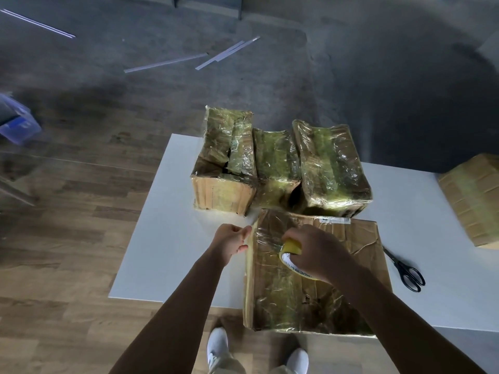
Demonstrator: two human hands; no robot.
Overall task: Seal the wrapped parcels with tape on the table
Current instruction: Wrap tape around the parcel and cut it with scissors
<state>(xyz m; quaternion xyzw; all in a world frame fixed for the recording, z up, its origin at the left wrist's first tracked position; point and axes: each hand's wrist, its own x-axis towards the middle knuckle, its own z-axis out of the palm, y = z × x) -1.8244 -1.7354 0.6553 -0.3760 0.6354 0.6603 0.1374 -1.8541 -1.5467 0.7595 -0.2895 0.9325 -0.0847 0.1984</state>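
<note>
A large flat cardboard parcel (337, 265) lies at the near edge of the white table (162, 238), partly covered in shiny tape. My right hand (316, 249) grips a yellowish tape roll (291, 252) on top of the parcel. A clear strip of tape stretches from the roll to the parcel's left edge, where my left hand (232, 241) pinches its free end. Three taped parcels stand behind it: left (224, 168), middle (275, 168), right (332, 168).
Black scissors (405, 268) lie on the table right of the flat parcel. Another cardboard parcel (475, 201) sits at the far right edge. Wooden floor with loose strips (167, 62) lies beyond. My white shoes (218, 346) show below the table.
</note>
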